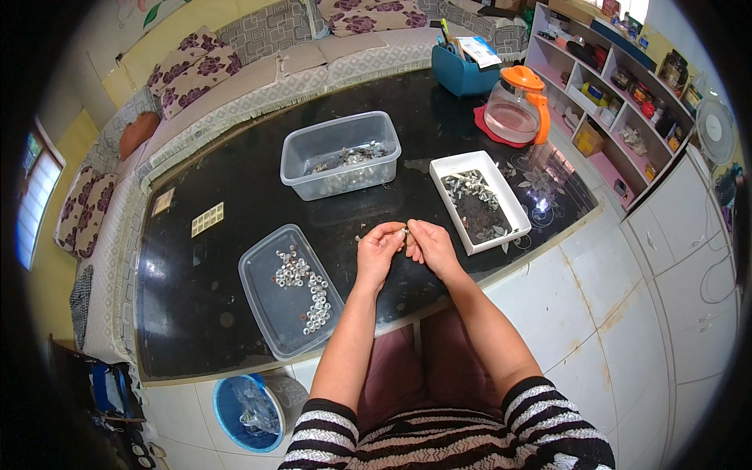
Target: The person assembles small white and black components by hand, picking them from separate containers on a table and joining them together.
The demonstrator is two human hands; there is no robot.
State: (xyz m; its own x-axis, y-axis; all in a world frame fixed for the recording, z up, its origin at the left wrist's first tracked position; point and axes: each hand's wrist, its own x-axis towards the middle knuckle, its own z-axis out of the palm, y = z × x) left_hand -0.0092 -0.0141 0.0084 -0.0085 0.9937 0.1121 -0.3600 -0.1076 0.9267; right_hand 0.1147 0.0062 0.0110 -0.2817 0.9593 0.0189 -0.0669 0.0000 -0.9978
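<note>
Black-and-white striped knit top (439,442), black-edged short sleeves (540,407), plum-coloured trousers (458,356)

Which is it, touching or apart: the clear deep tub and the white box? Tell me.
Apart. The head view shows a strip of black tabletop between the right side of the clear deep tub and the left side of the white box.

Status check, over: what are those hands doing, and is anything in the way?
Left hand and right hand together, pinching. Tiny piece between them, mostly hidden. White box right, plastic tub ahead; neither touching the hands.
</note>
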